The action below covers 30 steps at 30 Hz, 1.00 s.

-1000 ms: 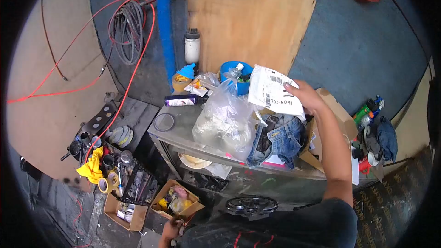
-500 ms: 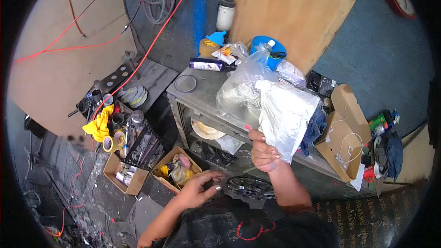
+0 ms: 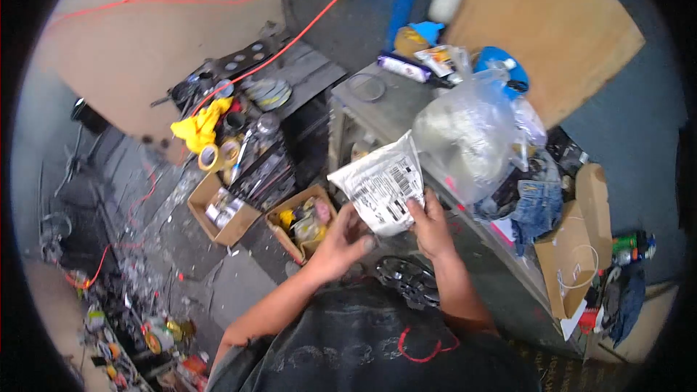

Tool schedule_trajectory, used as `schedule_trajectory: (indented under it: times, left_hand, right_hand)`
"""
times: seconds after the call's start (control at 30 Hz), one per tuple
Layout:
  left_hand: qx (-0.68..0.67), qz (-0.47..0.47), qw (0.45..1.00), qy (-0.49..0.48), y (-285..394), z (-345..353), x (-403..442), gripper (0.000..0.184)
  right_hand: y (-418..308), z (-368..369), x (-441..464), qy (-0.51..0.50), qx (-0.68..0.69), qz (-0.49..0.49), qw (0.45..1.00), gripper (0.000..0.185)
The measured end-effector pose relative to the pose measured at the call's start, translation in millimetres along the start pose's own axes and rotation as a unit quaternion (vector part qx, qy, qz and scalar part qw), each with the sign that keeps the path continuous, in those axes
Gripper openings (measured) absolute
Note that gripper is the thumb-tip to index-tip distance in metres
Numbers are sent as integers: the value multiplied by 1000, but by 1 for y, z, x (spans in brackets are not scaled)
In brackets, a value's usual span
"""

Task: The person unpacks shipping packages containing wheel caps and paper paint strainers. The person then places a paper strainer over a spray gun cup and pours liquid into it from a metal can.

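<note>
The right hand (image 3: 433, 232) is grasping a white printed package (image 3: 383, 189) by its lower right edge, the thumb pressing on the labelled face; the left hand (image 3: 341, 247) is curving open at the package's lower left, its thumb spreading away from the fingers; whether its fingertips are touching the package is not possible to tell. The package is hanging in the air in front of the person's dark shirt (image 3: 348, 341), tilting, with its barcodes facing up toward the camera; it is covering part of the near side of a grey bench (image 3: 396, 105).

On the bench a clear plastic bag (image 3: 465, 131) is bulging beside a pair of jeans (image 3: 539, 199); a blue bucket (image 3: 501, 65) is standing behind the bag, and a purple bottle (image 3: 404, 67) is lying near the far left corner; an open cardboard box (image 3: 555, 276) is resting to the right of the jeans.

A black wheel-like part (image 3: 408, 279) is showing between the forearms, below the package; to the left, 2 small cardboard boxes (image 3: 301, 225) are sitting side by side, holding mixed items; beyond them, 2 tape rolls (image 3: 209, 157) are lying just below a yellow cloth (image 3: 203, 125), and a red hose (image 3: 305, 33) is stretching across above.
</note>
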<state>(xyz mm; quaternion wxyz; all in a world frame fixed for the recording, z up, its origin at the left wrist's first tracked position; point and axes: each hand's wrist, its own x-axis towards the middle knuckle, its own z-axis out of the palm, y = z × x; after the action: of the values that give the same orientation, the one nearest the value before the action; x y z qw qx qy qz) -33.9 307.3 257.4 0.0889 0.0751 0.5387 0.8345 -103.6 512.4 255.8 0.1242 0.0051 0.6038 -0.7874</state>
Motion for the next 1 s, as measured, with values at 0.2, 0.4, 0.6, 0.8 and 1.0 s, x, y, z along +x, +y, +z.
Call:
schedule_trajectory:
  times: [0.2, 0.4, 0.6, 0.8, 1.0]
  left_hand:
    - [-58, -75, 978, 185, -33, -25, -5, 32]
    - [-141, -48, 969, 197, -51, -35, -15, 31]
    - [-206, -85, 946, 235, -42, -40, -17, 26]
    - [-237, -103, 931, 257, -37, -36, -20, 37]
    - [-164, -68, 945, 274, -33, -47, -20, 41]
  right_hand:
    - [15, 22, -7, -119, -141, -19, 983, 28]
    - [18, 33, -5, -123, -181, 61, 974, 22]
    - [34, 29, 0, -143, -16, 135, 980, 23]
    - [42, 21, 10, -176, -70, 134, 973, 20]
    - [47, 19, 8, -169, -86, 157, 969, 22]
